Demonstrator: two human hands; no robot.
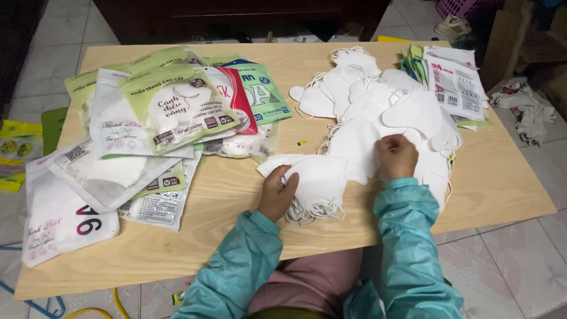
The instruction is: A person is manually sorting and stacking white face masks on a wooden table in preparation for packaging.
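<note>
We see the left hand (pixel 276 194) closed on a small stack of white folded face masks (pixel 314 183), with the thumb on top and the other fingers under the stack, and the elastic ear loops (pixel 313 212) hang out from the lower edge near the wrist. The right hand (pixel 397 156) is closed in a pinch on the edge of one white mask (pixel 357 147) that lies at the near side of the big loose pile of white masks (pixel 384 103). The held stack and the pinched mask touch each other between the two hands. Both arms wear teal jacket sleeves (pixel 407 236). The pile spreads over the middle and right part of the light wooden board (pixel 508 183), which serves as a table on a tiled floor. At the far right corner we see some flat mask packages with red print (pixel 452 80). On the left side many empty or filled plastic mask bags lie over each other, green and white ones (pixel 171 106) on top and white ones (pixel 59 218) near the front edge. A very small yellow thing (pixel 301 143) lies on the bare wood between the bags and the pile.
</note>
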